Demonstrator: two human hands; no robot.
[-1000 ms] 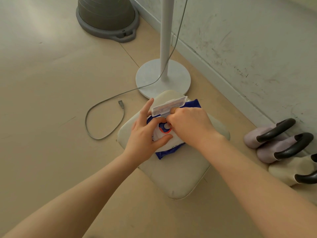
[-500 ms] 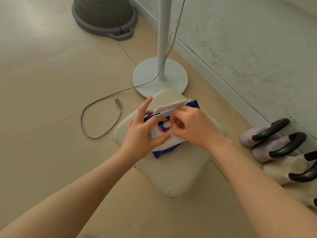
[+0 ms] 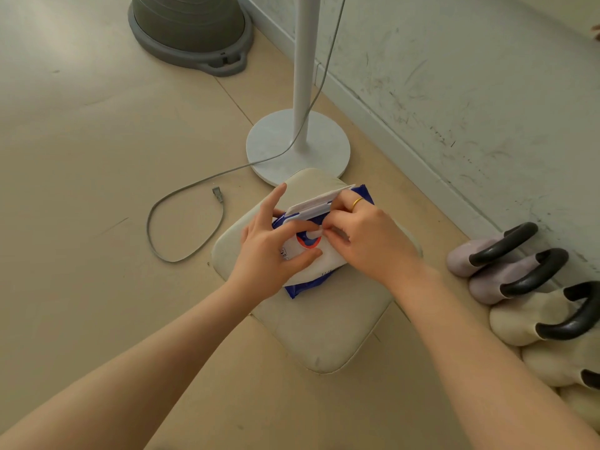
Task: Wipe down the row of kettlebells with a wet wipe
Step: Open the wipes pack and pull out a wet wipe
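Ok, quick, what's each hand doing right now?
Left hand: holds the wet wipe pack steady on the cushion.
Right hand: fingertips pinch at the pack's opening under the raised lid; no wipe out yet.

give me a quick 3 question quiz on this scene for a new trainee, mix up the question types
1. True or false: the wet wipe pack lies directly on the floor.
2. Multiple choice: where are the kettlebells? A) in a row along the wall at right B) on the cushion C) beside the grey dome
3. What is the right hand doing?

Key
1. False: it lies on the beige cushion.
2. A
3. Its fingertips pinch at the pack's opening under the raised lid, while the left hand steadies the pack.
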